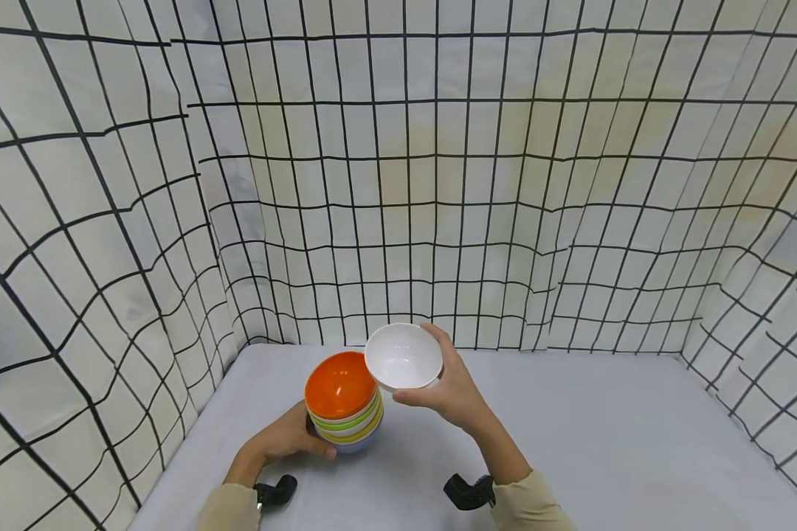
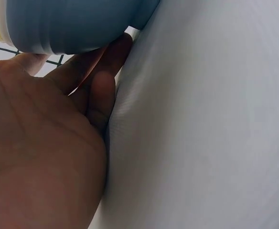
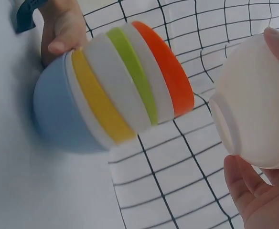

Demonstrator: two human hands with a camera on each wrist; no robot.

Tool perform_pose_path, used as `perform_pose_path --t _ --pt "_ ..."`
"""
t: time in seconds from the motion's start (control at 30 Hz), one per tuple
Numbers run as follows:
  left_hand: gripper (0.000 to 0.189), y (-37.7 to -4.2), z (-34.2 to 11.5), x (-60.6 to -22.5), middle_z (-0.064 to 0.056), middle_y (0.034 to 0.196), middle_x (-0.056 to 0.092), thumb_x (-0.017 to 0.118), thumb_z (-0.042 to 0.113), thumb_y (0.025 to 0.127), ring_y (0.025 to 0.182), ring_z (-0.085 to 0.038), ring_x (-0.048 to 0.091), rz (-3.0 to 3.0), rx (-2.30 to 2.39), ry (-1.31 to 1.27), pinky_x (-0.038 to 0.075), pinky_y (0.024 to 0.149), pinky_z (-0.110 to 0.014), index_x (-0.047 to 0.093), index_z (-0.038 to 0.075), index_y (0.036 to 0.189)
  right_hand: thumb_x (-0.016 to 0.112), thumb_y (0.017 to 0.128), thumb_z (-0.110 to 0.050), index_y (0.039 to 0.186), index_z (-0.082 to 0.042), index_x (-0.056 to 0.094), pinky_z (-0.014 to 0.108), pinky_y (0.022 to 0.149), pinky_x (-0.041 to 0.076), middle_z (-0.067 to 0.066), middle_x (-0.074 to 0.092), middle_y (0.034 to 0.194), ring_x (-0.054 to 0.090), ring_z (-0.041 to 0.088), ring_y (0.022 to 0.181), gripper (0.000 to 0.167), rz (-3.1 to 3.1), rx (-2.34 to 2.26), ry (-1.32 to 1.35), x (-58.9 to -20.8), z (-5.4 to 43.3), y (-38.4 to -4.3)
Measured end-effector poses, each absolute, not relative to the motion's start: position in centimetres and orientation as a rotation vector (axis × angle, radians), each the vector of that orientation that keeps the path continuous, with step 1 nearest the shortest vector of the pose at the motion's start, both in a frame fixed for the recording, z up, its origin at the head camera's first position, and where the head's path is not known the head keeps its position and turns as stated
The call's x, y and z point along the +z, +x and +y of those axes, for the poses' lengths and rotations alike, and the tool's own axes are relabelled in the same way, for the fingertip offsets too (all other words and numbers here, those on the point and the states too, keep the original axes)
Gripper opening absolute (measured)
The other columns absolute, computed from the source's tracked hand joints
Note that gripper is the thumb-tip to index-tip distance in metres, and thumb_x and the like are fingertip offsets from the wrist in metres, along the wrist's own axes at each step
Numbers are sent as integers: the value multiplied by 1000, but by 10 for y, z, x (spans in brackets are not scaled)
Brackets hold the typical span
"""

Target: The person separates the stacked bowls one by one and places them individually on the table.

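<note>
Tan sleeves (image 1: 229,509) come nearest, along the frame's lower edge. At lower centre, my left hand (image 1: 282,441) curls round the base of a bowl stack (image 1: 356,425) on the desk (image 1: 604,428), orange bowl (image 1: 341,383) topmost. My right hand (image 1: 457,394) pinches a white bowl (image 1: 404,355) between thumb and fingers, just right of the stack's top and apart from it. I judge the step as stacking or unstacking; which, I can't tell. Either way, the next move calls for a steady left hold.
</note>
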State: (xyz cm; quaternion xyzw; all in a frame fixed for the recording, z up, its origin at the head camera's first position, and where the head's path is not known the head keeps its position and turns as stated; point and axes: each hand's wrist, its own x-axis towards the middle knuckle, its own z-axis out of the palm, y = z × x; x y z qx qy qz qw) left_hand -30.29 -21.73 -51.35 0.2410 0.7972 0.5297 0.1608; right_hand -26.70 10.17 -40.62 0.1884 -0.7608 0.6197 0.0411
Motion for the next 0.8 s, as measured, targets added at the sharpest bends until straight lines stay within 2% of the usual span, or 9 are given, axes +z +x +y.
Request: perform_pose_path --t 0.2,0.33,0.53,0.8 --pt "80 -303 -217 -515 -1 138 64 92 17 74 128 -20 54 2268 1518 688 25 121 -61 52 20 143 95 68 -19 156 -24 31 45 97 59 9 46 151 55 34 127 109 -2381 1838 494 -418 134 -268" --pt "81 -302 -217 -514 -2 140 63 91 16 75 128 -17 54 2261 1523 692 24 122 -65 51 19 144 95 69 -20 158 -20 29 43 95 59 11 44 152 53 36 129 110 -2413 1802 459 -426 154 -269" --pt "82 -301 -216 -512 0 140 63 92 16 72 128 -18 54 2263 1534 667 23 122 -60 51 22 143 95 69 -20 158 -19 28 43 95 58 12 41 154 49 38 133 111 -2446 1767 390 -436 180 -270" --pt "83 -301 -217 -513 -1 140 63 92 15 73 127 -16 56 2273 1530 679 24 122 -63 51 20 144 93 72 -19 158 -13 25 47 98 56 16 39 155 47 40 136 110 -2477 1682 273 -446 213 -276"
